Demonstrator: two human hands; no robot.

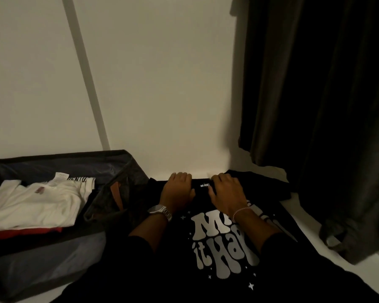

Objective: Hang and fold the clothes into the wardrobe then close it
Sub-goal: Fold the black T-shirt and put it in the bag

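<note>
A black T-shirt with large pale lettering lies spread flat on the white wardrobe floor, its collar toward the back wall. My left hand, with a metal watch at the wrist, rests on the collar area, left of the small neck label. My right hand, a bead bracelet at its wrist, lies flat just right of that label. Both hands press on the cloth with fingers extended. The far fingertips blur into the back edge of the shirt.
A dark fabric storage box stands at the left, holding folded white clothes over a red garment. Dark clothes hang at the right, their hems near the floor. The white back wall rises behind.
</note>
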